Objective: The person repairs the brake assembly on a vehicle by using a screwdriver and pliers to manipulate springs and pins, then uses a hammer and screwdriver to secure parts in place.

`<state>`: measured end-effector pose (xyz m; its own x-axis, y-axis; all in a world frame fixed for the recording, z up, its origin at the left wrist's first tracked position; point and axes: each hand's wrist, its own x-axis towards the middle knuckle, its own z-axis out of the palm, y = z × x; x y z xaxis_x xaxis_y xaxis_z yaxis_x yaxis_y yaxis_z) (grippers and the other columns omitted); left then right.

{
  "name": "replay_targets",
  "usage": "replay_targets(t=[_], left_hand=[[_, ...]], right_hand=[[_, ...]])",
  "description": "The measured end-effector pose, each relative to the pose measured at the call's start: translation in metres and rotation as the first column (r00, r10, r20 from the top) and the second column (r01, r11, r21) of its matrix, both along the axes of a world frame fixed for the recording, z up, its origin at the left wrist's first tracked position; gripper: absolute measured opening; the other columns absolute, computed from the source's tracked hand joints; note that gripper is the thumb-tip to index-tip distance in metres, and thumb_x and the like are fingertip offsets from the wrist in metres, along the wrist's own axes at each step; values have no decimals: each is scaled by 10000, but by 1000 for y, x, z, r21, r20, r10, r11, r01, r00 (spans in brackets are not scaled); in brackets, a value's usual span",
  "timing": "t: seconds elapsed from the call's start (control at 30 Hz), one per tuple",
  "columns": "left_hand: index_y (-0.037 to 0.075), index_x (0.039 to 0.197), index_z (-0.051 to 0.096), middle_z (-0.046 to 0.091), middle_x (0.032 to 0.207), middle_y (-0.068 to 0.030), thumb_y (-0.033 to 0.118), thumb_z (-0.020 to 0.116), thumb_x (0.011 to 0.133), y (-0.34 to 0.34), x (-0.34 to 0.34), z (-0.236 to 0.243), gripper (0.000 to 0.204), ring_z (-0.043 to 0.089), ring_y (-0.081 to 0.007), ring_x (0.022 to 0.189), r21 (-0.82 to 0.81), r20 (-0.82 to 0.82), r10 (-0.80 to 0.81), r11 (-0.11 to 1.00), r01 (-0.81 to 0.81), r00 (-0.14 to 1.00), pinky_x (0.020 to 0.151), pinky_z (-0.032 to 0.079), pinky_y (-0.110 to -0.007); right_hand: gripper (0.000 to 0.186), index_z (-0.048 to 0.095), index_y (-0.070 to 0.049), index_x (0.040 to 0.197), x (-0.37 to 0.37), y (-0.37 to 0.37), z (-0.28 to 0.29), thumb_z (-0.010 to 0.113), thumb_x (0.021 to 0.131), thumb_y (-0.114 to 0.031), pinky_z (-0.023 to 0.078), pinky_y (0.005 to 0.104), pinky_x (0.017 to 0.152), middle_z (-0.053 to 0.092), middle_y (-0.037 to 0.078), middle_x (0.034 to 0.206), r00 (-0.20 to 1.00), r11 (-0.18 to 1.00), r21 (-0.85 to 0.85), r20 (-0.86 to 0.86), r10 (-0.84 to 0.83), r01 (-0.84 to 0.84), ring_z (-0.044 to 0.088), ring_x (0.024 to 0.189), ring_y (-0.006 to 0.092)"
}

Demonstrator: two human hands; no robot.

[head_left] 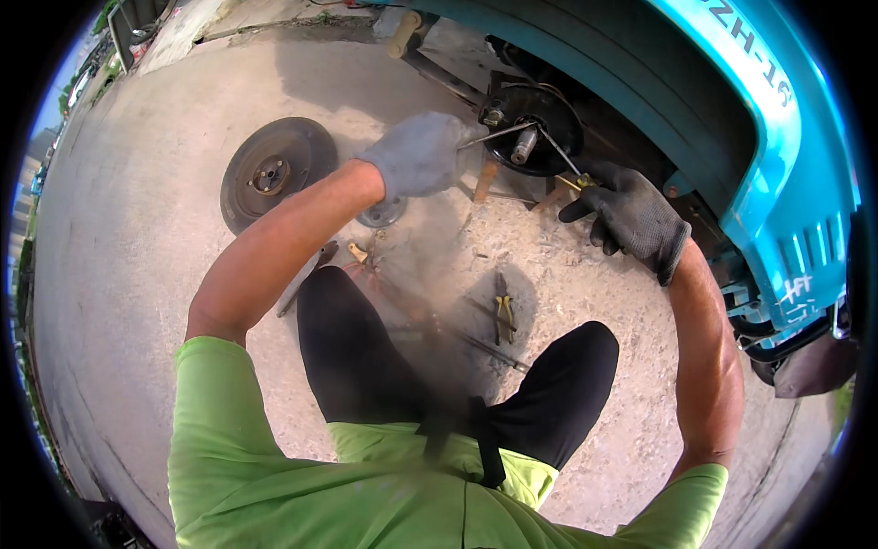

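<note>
My left hand [416, 156], in a light grey work glove, is closed on a thin metal rod [498, 134], whose handle end is hidden in the fist. My right hand [631, 215], in a grey glove with a dark coating, grips a screwdriver [562, 154] with a yellow handle. Both tips meet at the middle of a round black brake backing plate [553, 146], just above its protruding axle shaft [524, 146]. The plate is fitted under the body of a turquoise vehicle [764, 192]. What the tips press on is too small to make out.
A large dark brake drum [297, 146] lies on the concrete floor [146, 238] at left, with a smaller grey disc [382, 212] beside it. Pliers [503, 306] with yellow-and-black handles and a long metal bar [489, 348] lie between my knees. A yellow-handled tool [358, 252] lies near my left knee.
</note>
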<state>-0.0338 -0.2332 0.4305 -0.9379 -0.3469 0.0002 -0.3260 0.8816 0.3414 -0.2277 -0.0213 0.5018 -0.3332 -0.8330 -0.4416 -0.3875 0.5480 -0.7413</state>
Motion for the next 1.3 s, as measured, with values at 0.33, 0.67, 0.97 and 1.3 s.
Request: replay_targets(t=[0.33, 0.67, 0.97, 1.3], left_hand=[[30, 1112, 692, 703, 856, -226, 147, 563, 900, -3, 5, -20, 274, 696, -429, 823, -146, -144, -47, 989, 25, 989, 721, 557, -523], [82, 1368, 623, 678, 905, -241, 135, 548, 942, 9, 4, -18, 436, 669, -437, 870, -20, -82, 44, 999, -45, 996, 784, 541, -531], [99, 1380, 631, 675, 927, -221, 167, 553, 957, 2, 9, -24, 435, 653, -423, 918, -58, -116, 19, 998, -26, 993, 815, 536, -518], [90, 1345, 644, 690, 944, -223, 232, 584, 977, -2, 9, -11, 398, 681, -389, 848, 282, -140, -59, 954, 97, 988, 787, 544, -466]], right_hand=[[522, 497, -1, 1503, 37, -27, 17, 485, 994, -111, 536, 277, 465, 763, 128, 940, 984, 985, 173, -174, 23, 7, 643, 554, 118], [511, 423, -53, 1531, 69, -21, -66, 471, 1033, -153, 463, 271, 419, 734, 182, 1002, 836, 877, -208, 457, -304, 433, 561, 483, 102], [498, 395, -99, 1535, 93, -29, -88, 481, 1050, -169, 461, 260, 423, 703, 134, 918, 767, 815, -219, 530, -362, 536, 575, 517, 108], [551, 356, -91, 1587, 81, 20, -75, 489, 1064, -203, 452, 208, 436, 719, 129, 982, 842, 862, -241, 442, -311, 445, 608, 573, 93]])
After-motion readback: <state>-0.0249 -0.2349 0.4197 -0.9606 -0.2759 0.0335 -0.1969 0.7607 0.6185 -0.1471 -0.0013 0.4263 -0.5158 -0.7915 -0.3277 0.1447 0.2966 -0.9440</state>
